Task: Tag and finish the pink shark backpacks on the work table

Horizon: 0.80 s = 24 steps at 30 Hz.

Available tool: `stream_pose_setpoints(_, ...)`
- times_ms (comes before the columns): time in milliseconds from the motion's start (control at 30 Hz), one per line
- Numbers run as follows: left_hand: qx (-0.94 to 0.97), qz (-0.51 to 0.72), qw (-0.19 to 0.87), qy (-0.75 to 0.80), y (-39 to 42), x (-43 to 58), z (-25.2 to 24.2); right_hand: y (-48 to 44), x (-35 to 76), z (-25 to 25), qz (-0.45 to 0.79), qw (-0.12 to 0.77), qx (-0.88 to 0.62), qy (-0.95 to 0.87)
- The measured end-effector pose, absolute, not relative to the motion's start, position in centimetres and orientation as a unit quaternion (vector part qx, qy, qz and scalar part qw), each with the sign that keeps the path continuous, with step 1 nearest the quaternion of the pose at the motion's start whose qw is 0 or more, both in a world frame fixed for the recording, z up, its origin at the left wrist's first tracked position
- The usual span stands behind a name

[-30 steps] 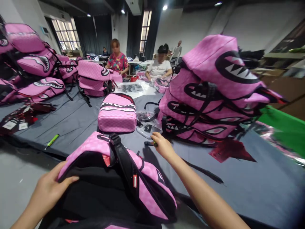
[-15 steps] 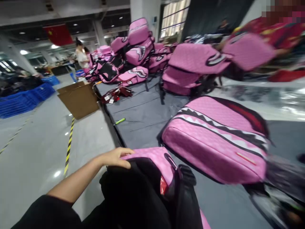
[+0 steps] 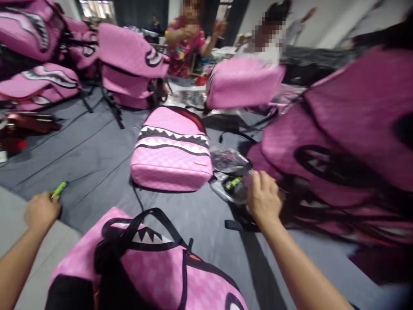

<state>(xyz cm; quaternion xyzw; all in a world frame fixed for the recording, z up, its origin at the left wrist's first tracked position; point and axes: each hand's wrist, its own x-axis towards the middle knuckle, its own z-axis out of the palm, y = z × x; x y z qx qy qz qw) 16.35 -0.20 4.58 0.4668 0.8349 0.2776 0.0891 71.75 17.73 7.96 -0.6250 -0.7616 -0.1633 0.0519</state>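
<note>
Left hand (image 3: 41, 212) at green tool (image 3: 60, 189), right hand (image 3: 265, 198) by clear plastic (image 3: 229, 161)

Green tool, count 1: lying at the left near edge of the grey table (image 3: 106, 172), its near end meeting the fingers of the left hand. Those fingers are curling together; whether they are gripping firmly, cannot tell.

Right hand: fingers folding downward, back of the hand facing up, just beside the clear plastic. Palm side hidden; cannot tell whether it is holding anything. One bright green item (image 3: 232, 184) is showing at the near part of the plastic. One black strap end (image 3: 238, 225) is lying just to the near side of this hand.

Pink backpacks:
- 1 near backpack (image 3: 155, 275), sitting at the near edge between the two arms, carry handle arching up.
- 1 middle backpack (image 3: 171, 148), lying farther off, toothed band facing up, clear plastic at its right.
- 1 far bag (image 3: 243, 84), blurring, in front of a person in white (image 3: 269, 54).
- Right pile (image 3: 342, 129): several, overlapping; exact count unclear.
- Far left: several more, one showing a toothed band (image 3: 40, 86).

One cluster of dark red tags (image 3: 30, 125) is lying at left. One person in a patterned red top (image 3: 183, 54) is raising both hands at the far side.
</note>
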Motion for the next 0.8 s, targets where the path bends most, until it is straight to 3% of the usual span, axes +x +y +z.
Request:
stream_pose_setpoints(100, 0.355, 0.246, -0.104, 0.896, -0.6, 16.7, 4.7, 17.1, 72.8, 9.1, -0.222, 0.045, -0.690, -0.687)
stream_pose_setpoints(167, 0.421, 0.294, -0.137, 0.847, -0.9, 19.2, 6.6, 17.8, 72.4, 9.8, -0.177, 0.033, -0.730, -0.659)
stream_pose_setpoints(300, 0.656, 0.385, -0.028, 0.649, -0.3, 28.4, 13.1, 17.6, 71.8, 11.4, -0.069, 0.037, -0.753, -0.653)
stream_pose_setpoints(400, 0.792, 0.271, 0.141, 0.528, 1.7, 36.4, 16.8, 15.1, 72.1, 12.6, -0.042, 0.099, -0.733, -0.672)
stream_pose_setpoints(500, 0.855, 0.150, 0.236, 0.436, 4.3, 44.1, 17.8, 11.6, 73.0, 14.0, -0.015, 0.217, -0.694, -0.686)
stream_pose_setpoints(667, 0.881, -0.029, 0.177, 0.438, 7.1, 53.2, 16.7, 7.8, 74.9, 17.7, 0.115, 0.428, -0.612, -0.655)
stream_pose_setpoints(800, 0.893, 0.040, 0.203, 0.400, 5.8, 54.0, 18.4, 6.9, 73.7, 22.2, 0.121, 0.550, -0.525, -0.639)
